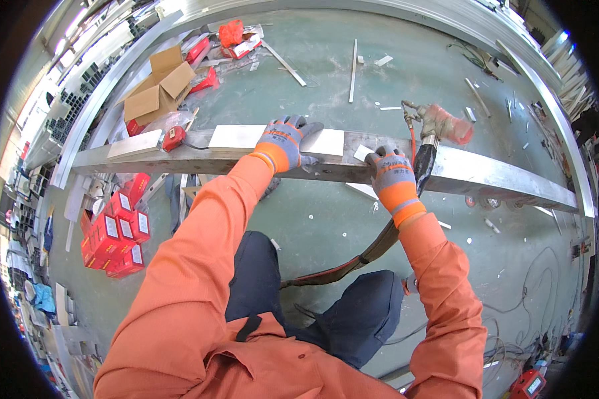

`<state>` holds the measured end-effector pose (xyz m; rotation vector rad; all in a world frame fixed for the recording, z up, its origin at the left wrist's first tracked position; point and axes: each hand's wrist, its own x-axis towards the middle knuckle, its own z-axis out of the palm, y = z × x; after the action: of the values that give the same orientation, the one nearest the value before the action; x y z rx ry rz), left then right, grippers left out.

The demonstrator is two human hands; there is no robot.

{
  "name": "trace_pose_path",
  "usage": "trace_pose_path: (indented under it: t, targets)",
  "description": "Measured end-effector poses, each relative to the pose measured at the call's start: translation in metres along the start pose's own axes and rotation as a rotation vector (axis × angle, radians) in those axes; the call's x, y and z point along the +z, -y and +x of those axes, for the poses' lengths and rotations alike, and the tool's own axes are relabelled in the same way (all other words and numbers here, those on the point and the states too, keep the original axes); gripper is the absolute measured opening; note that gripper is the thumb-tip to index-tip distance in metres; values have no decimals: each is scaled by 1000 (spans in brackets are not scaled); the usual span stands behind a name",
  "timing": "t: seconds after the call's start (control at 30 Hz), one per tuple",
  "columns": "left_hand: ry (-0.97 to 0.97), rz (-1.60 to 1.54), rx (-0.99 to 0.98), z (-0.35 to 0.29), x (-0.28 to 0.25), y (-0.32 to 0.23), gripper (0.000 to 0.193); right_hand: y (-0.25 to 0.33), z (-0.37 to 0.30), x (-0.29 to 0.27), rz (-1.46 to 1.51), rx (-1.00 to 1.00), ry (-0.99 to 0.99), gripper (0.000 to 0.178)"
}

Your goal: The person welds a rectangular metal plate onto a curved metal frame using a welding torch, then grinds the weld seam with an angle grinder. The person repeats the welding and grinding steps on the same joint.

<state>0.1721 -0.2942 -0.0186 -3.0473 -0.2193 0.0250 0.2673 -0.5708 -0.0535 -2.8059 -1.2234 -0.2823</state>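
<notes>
A long silver metal beam [472,174] crosses in front of me. A pale flat metal strip [236,137] lies along its top. My left hand [283,143], in a grey and orange glove, lies across this strip, with fingers over it and thumb at the beam's near side. My right hand [393,176], gloved alike, rests on the beam with fingers bent and slightly apart. A small white piece [363,153] is beside its fingertips. Just right of that hand, a metal hand tool with a hose [439,125] leans on the beam, partly wrapped in reddish plastic.
A red tape measure [174,138] and another pale strip [134,144] sit on the beam's left part. Red boxes [116,229] are stacked at left, below an open cardboard box [158,86]. A dark hose [353,265] runs near my knees. Offcuts and cables litter the green floor.
</notes>
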Motion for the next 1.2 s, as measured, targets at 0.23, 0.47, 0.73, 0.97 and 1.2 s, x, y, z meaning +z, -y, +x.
trace_pose_path:
  t: [0.23, 0.47, 0.73, 0.97, 1.2]
  targets:
    - [41, 8, -18, -1, 10, 10, 95, -11, 34, -16, 133, 145, 200, 30]
    - [54, -99, 43, -7, -13, 5, 89, -30, 64, 17, 301, 574, 19, 27]
    - [-19, -135, 103, -6, -5, 17, 88, 64, 50, 25, 527, 723, -82, 31]
    - [48, -172, 130, -5, -11, 20, 85, 74, 19, 38, 819, 411, -174, 46]
    - [5, -184, 142, 5, 4, 14, 94, 95, 1, 47, 1473, 598, -351, 52]
